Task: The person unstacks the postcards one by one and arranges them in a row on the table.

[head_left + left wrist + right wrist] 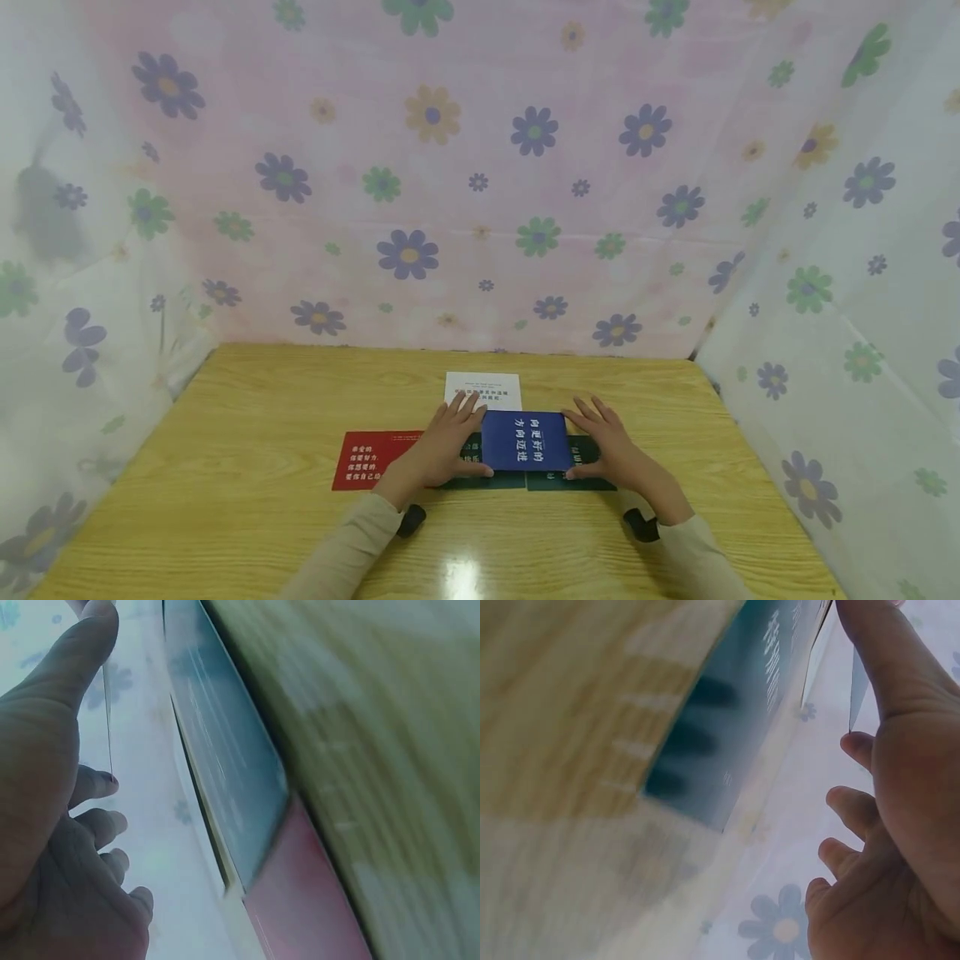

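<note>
A blue card (498, 442) with white Chinese characters turned sideways is held up over the table. My left hand (444, 446) pinches its left edge between thumb and fingers; my right hand (618, 454) pinches its right edge the same way. In both wrist views the card appears as a thin sheet between thumb and index finger. Below it lie two dark green cards side by side, the left one (487, 481) and the right one (555, 482), partly covered. A red card (363, 458) lies left of them, partly behind my left hand. Behind stands out a white card (495, 382).
The wooden table (247, 517) reaches back to a flower-patterned curtain (480, 208), which also hangs along both sides. Black bands (641, 525) sit at both wrists. A bright light reflection shows on the front of the tabletop.
</note>
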`<state>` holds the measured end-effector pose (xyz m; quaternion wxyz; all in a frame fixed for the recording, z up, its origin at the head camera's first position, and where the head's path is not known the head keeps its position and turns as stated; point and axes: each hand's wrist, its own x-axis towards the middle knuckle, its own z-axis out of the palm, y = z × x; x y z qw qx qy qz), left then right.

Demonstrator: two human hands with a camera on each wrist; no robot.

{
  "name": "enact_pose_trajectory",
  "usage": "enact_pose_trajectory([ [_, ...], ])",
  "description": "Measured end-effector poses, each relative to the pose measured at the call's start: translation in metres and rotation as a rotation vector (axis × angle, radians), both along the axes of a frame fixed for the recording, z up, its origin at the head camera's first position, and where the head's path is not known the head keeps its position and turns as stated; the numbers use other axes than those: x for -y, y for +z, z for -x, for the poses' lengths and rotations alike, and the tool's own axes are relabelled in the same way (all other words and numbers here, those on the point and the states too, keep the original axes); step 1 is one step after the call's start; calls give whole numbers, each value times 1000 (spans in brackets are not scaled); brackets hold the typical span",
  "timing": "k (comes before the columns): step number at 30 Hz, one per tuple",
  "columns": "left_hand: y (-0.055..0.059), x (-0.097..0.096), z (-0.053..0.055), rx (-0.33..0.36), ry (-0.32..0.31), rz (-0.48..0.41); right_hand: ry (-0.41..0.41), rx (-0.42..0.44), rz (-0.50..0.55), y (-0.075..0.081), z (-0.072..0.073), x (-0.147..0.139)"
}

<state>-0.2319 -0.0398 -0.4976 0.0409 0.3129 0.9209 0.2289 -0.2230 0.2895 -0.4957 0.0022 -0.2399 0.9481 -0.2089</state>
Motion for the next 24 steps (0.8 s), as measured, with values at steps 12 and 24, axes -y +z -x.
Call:
enact_pose_trajectory([
  [12, 10, -39, -15, 1, -23, 40, -52, -11, 67, 6, -32, -34],
  [24, 4, -77, -26, -44, -26, 120, -94, -6, 122, 0, -53, -64],
])
